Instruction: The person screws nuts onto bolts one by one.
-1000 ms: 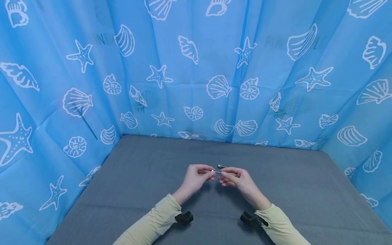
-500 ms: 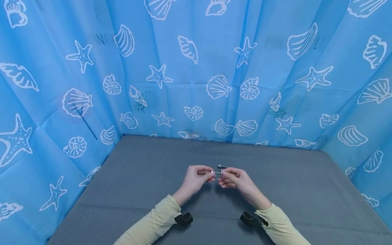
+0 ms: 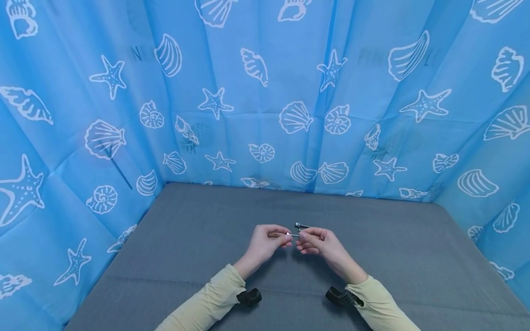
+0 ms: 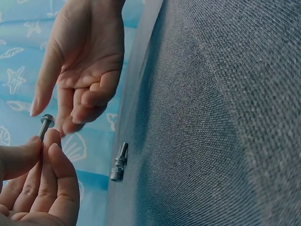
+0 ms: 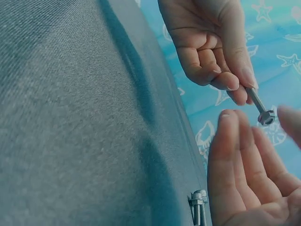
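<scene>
My left hand (image 3: pixel 265 243) pinches a small silver bolt (image 5: pixel 256 100) by its shank between thumb and fingertips, above the table. At the bolt's free end sits a flanged hex nut (image 5: pixel 266 117) with a dark centre. Facing it is my right hand (image 3: pixel 327 246); in the right wrist view its thumb and fingers stand apart on either side of the nut, fingers loosely bent. The left wrist view shows the same gap between the right thumb and the hex end of the bolt. Beyond the hands, more bolts (image 4: pixel 120 162) lie close together on the table, partly covered by my right hand in the head view.
A grey cloth-covered table (image 3: pixel 207 220) spreads under both arms. Blue curtains (image 3: pixel 256 92) with white shell and starfish prints stand round its back and sides. A black wrist-worn device (image 3: pixel 250 296) hangs at the left cuff, another (image 3: pixel 341 296) at the right.
Both hands stay almost in place, with the bolt still in the left one. The right fingertips have shifted slightly around the bolt's end, and more of the bolts behind shows.
</scene>
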`<state>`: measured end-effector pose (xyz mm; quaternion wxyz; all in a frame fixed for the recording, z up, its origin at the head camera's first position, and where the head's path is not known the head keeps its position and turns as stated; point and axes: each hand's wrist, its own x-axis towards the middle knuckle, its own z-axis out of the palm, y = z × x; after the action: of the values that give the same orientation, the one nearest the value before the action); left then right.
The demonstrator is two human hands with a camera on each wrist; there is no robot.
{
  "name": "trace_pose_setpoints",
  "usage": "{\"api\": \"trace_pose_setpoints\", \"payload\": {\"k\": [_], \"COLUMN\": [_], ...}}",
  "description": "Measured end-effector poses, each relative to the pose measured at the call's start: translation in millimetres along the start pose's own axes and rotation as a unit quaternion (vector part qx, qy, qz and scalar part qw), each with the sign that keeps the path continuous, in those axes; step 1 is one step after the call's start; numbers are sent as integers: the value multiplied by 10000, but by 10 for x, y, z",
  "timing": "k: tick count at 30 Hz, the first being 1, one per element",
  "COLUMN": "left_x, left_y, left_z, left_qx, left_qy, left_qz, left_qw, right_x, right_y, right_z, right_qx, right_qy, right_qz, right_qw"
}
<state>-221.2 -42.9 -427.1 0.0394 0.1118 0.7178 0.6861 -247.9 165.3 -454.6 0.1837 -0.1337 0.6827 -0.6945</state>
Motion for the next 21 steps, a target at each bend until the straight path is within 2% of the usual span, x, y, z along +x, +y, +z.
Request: {"api": "trace_pose_setpoints", "payload": {"k": [5,8,15,21], "left_x": [22,23,16,18], "left_y": [-43,-50,-45,-48], "left_z": [-5,-2,-1,-13], "left_qx": [-81,-51,-19,-49], "left_qy": [-2,-34,-100,-16], "left_qz": [6,50,36,2], "left_qw": [10000,10000,9999,10000], "right_x": [-18,-14,-5,-15], "right_y": [12,24,13,-4], "right_z": [-24,-37,-43,-60], "right_qx": [254,261,-217,-95], "right_qy": [-128,-64,45,-32], "right_qz": [-164,-228,87,93], "right_qw": [9995,9994,9997,9999]}}
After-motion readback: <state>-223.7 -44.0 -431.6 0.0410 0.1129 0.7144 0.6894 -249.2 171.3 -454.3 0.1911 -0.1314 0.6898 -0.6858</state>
